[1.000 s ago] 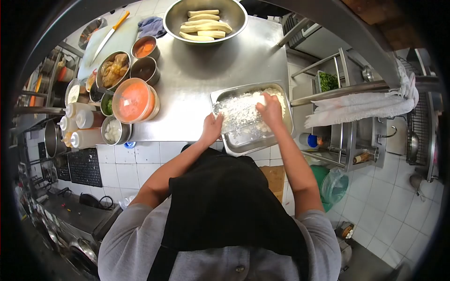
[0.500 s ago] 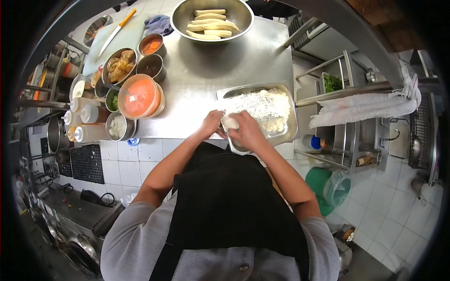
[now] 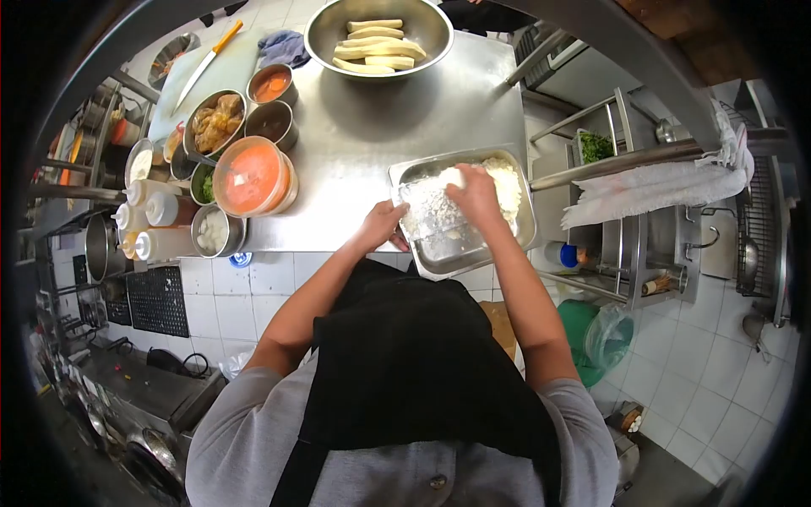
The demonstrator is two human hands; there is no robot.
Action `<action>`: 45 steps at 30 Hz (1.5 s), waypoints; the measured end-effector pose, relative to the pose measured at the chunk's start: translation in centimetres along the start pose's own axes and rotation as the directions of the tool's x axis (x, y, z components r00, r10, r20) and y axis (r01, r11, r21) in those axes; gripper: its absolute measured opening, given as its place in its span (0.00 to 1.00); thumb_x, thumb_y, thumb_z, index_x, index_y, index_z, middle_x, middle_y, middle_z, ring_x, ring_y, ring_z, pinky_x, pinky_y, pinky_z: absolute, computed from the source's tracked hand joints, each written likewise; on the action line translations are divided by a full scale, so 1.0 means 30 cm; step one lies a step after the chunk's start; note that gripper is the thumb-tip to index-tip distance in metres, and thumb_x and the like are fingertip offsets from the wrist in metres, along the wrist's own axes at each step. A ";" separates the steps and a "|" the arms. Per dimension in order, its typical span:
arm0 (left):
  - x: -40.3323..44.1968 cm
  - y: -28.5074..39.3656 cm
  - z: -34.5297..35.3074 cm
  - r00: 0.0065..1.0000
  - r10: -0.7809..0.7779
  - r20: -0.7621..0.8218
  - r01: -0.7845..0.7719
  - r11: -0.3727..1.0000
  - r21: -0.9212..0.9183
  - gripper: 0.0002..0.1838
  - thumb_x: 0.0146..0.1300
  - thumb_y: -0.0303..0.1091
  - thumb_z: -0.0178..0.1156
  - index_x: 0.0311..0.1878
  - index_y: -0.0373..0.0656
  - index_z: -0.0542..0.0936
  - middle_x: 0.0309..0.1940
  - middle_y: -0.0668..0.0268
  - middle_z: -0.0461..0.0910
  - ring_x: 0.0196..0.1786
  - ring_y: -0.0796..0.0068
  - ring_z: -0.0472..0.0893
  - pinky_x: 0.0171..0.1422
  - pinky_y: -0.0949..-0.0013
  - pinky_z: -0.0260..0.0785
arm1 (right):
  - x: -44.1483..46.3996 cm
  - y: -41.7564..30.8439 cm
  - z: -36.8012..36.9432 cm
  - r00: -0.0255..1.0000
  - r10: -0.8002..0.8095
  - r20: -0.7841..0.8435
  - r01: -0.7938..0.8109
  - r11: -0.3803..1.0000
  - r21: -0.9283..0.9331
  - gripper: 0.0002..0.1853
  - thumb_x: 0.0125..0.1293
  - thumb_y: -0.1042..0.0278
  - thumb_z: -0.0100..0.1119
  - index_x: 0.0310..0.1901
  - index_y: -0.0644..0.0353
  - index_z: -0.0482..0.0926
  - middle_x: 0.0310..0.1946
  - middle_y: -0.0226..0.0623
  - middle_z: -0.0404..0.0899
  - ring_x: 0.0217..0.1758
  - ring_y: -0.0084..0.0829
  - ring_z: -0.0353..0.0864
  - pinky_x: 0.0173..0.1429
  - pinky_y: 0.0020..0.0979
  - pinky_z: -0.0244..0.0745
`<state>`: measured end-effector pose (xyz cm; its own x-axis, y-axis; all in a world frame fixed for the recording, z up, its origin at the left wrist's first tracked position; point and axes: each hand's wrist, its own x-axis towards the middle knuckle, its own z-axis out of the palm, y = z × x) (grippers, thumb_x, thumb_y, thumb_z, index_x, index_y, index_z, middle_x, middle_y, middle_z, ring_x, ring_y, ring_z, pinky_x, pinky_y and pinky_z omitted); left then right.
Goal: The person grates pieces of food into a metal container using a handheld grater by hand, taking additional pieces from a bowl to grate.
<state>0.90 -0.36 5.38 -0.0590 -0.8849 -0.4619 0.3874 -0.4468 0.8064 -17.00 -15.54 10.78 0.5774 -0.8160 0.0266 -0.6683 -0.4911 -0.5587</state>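
A rectangular metal tray (image 3: pixel 460 245) sits at the table's near right edge, with white crumbly food (image 3: pixel 508 188) over its far part and bare metal nearer me. My left hand (image 3: pixel 384 226) is closed around the tray's left rim, thumb on top. Over the middle of the tray, my right hand (image 3: pixel 476 198) has its fingers curled round a whitish lump (image 3: pixel 452 178), which is partly hidden. Whether the lump touches the crumbs below, I cannot tell.
A steel bowl (image 3: pixel 317 34) of peeled pale yellow pieces stands at the back. To the left are a lidded tub (image 3: pixel 252 176) of orange contents, metal pots, squeeze bottles (image 3: pixel 160 245), and a knife (image 3: pixel 203 72) on a cutting board (image 3: pixel 241 55). A towel (image 3: pixel 650 196) hangs at right.
My right hand has moved away from my left, up and right over the tray, with the whitish lump. The near part of the tray is now uncovered to view. My left hand stays at the rim.
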 end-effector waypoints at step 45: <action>0.050 -0.077 0.008 0.968 -0.223 -0.116 0.229 0.972 0.048 0.18 0.68 0.36 0.62 0.47 0.26 0.78 0.36 0.56 0.83 0.29 0.70 0.84 0.24 0.69 0.80 | -0.224 0.070 0.094 0.999 -0.032 -0.017 0.033 0.998 0.051 0.26 0.59 0.63 0.66 0.59 0.64 0.75 0.47 0.55 0.72 0.46 0.55 0.79 0.53 0.47 0.76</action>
<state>-0.29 -0.69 2.91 -0.0369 -0.7420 -0.6693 0.3188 -0.6435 0.6958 -20.97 -10.22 7.10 0.5905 -0.8050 0.0582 -0.6241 -0.5011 -0.5995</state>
